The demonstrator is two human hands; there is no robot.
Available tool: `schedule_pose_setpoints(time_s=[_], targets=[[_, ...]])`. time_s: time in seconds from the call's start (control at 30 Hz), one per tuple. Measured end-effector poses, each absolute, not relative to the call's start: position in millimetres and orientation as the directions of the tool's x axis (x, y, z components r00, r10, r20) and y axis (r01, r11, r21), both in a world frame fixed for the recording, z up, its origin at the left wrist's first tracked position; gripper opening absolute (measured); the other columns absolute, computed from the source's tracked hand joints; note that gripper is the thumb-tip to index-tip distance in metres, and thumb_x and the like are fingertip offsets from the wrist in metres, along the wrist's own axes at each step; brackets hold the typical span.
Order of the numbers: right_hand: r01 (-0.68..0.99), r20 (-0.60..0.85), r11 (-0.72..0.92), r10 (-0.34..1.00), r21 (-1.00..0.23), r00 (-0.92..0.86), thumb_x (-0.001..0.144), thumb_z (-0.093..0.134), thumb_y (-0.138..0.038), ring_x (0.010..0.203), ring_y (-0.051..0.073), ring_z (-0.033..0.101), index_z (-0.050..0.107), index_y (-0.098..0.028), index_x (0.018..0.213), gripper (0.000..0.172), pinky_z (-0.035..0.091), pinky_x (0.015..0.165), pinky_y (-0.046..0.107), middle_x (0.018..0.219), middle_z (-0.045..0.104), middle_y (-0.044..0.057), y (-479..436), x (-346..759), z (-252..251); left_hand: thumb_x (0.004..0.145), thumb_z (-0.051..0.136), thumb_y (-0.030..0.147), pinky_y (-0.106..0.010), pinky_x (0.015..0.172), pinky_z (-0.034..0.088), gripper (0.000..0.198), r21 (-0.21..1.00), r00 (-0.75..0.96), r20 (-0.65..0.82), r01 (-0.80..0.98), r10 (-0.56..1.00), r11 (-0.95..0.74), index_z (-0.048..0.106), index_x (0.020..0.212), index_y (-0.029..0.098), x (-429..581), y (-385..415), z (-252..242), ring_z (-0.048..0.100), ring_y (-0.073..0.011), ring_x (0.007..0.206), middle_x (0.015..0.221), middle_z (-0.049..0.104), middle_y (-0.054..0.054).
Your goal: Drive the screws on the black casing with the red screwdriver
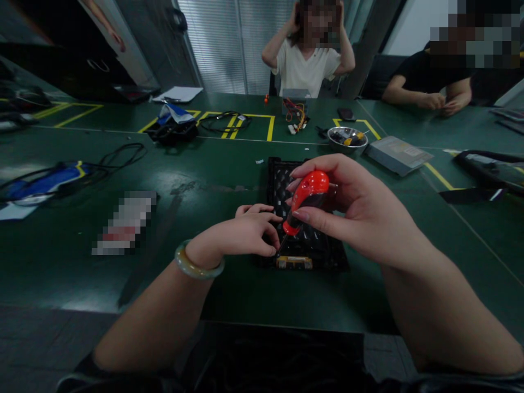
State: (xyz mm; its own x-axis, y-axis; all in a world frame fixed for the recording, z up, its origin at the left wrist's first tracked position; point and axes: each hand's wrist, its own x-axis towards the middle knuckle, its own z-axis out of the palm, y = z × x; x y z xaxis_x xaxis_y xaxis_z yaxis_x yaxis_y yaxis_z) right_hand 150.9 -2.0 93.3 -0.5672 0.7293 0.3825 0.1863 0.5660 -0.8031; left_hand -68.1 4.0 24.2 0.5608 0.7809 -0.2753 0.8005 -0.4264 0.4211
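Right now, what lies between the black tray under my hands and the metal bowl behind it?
Nothing: the head view shows only bare green table between the black tray and the metal bowl.

A dark green table (229,295) is marked with yellow tape lines (271,126). A black grid-patterned case (279,180) is laid flat near its front edge. Farther back, a metal bowl (347,137), a grey flat box (398,154), a black bag (172,131), a looped cable (223,121) and a sheet of paper (178,94) are set down. A blue-and-black bundle (45,183) is laid at the left.
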Motion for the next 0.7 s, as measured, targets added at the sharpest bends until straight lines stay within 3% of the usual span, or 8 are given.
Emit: schedule_pose_setpoints(time_s=[0.47,0.7], targets=[[0.213,0.366,0.562,0.736,-0.799,-0.57,0.085,0.068,-0.031,0.105,0.023,0.066,0.056,-0.025,0.126,0.043,0.058,0.089,0.038,0.117,0.066,0.006,-1.6,152.7,93.5,0.079,0.067,0.045,-0.053,0.112,0.012,0.019,0.427,0.567,-0.251,0.792,0.785,-0.436,0.078,0.086,0.032,-69.3,4.8,21.0,0.026,-0.0341,0.14,0.143,0.054,0.0],[0.197,0.305,0.535,0.705,-0.822,-0.64,0.087,0.065,-0.027,0.108,0.023,0.066,0.044,-0.033,0.145,0.061,0.058,0.094,0.042,0.124,0.065,0.002,-4.6,157.0,97.2,0.079,0.067,0.044,-0.054,0.111,0.017,0.025,0.435,0.57,-0.226,0.785,0.79,-0.442,0.076,0.098,0.03,-69.7,3.7,21.0,0.029,-0.0354,0.139,0.142,0.055,-0.001]])
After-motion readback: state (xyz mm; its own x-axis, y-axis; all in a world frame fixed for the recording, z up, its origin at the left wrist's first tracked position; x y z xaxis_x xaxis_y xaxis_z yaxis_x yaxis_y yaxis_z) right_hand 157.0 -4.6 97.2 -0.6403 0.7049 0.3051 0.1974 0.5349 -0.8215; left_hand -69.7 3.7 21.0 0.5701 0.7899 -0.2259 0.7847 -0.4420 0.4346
